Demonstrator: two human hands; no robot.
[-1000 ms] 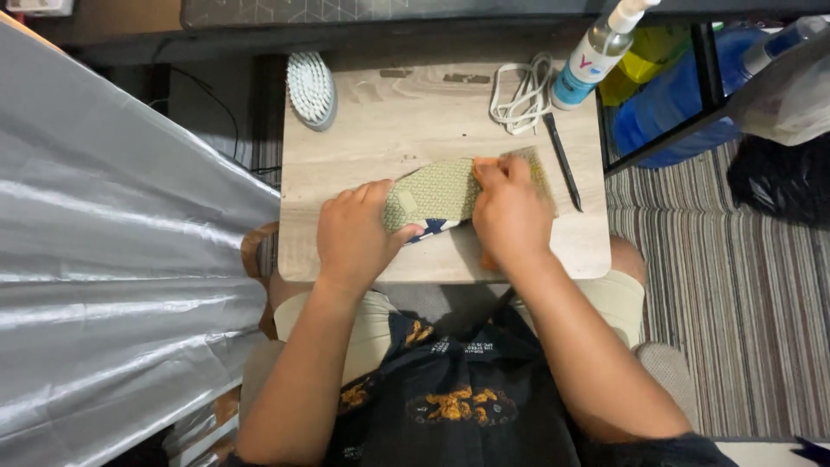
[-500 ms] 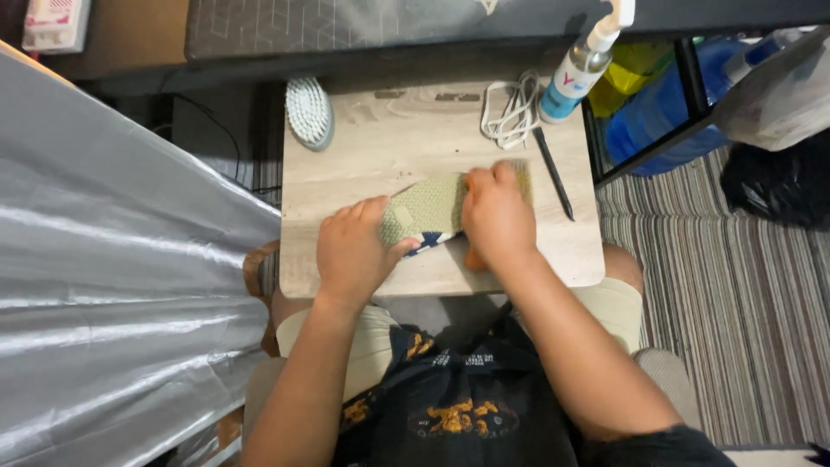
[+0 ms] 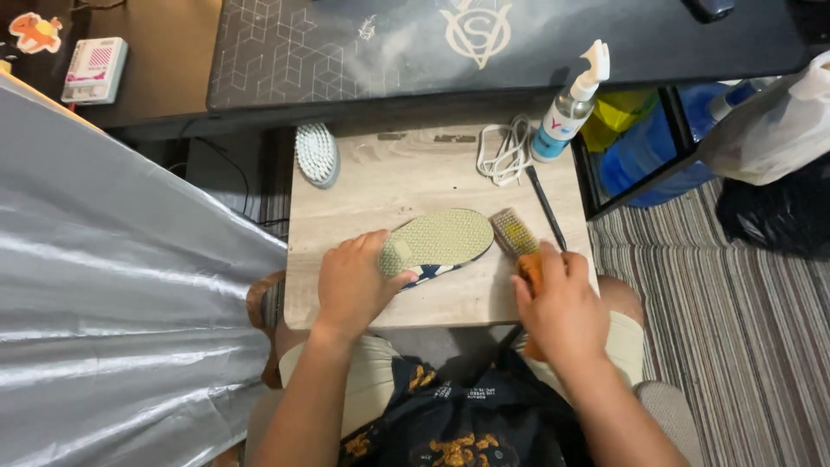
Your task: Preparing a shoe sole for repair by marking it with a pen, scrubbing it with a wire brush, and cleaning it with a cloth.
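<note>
A shoe point(image 3: 445, 240) lies sole-up on a small wooden table point(image 3: 389, 186), its pale green sole facing me and a blue and white upper showing at its lower edge. My left hand point(image 3: 353, 284) presses on the heel end of the shoe and holds it down. My right hand point(image 3: 560, 301) grips the orange handle of a small brush point(image 3: 516, 237), whose bristles sit just off the toe end of the shoe.
A white oval brush point(image 3: 316, 153) lies at the table's far left corner. A coiled white cord point(image 3: 506, 151), a spray bottle point(image 3: 571, 104) and a black pen-like tool point(image 3: 546, 207) sit at the far right. A silver sheet point(image 3: 121, 303) hangs at left; a dark desk mat point(image 3: 363, 47) lies beyond.
My right hand has drawn back off the sole to the right, so the brush is now clear of the toe. The whole sole is uncovered. My left hand stays on the heel.
</note>
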